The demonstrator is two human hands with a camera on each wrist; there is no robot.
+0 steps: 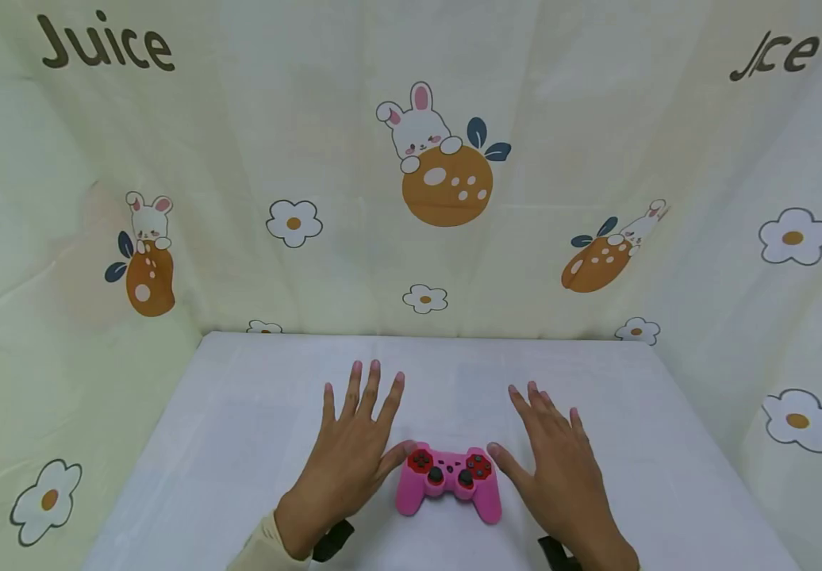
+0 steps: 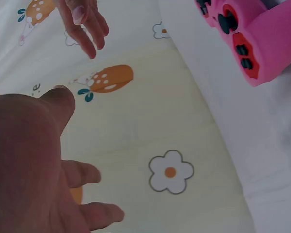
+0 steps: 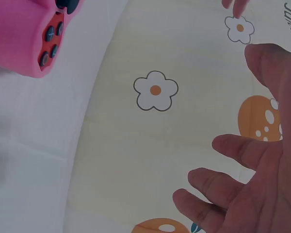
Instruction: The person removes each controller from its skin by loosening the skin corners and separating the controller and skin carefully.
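A pink game controller (image 1: 450,469) with red button areas and black thumbsticks lies on the white table, between the two hands. To its left, my left hand (image 1: 351,460) is held with fingers spread, its thumb beside the controller's upper left corner in the head view. My right hand (image 1: 559,468) is on the other side, fingers extended and thumb near the upper right corner. Neither hand grips anything. Part of the controller (image 2: 262,39) shows at the top right of the left wrist view, and its button side (image 3: 24,39) at the top left of the right wrist view.
The white table (image 1: 254,412) ends at a back edge against a cream curtain (image 1: 339,143) printed with rabbits, oranges and flowers. The curtain also hangs along both sides. A dark strap (image 1: 333,541) is on the left wrist, and another dark strap (image 1: 558,553) on the right.
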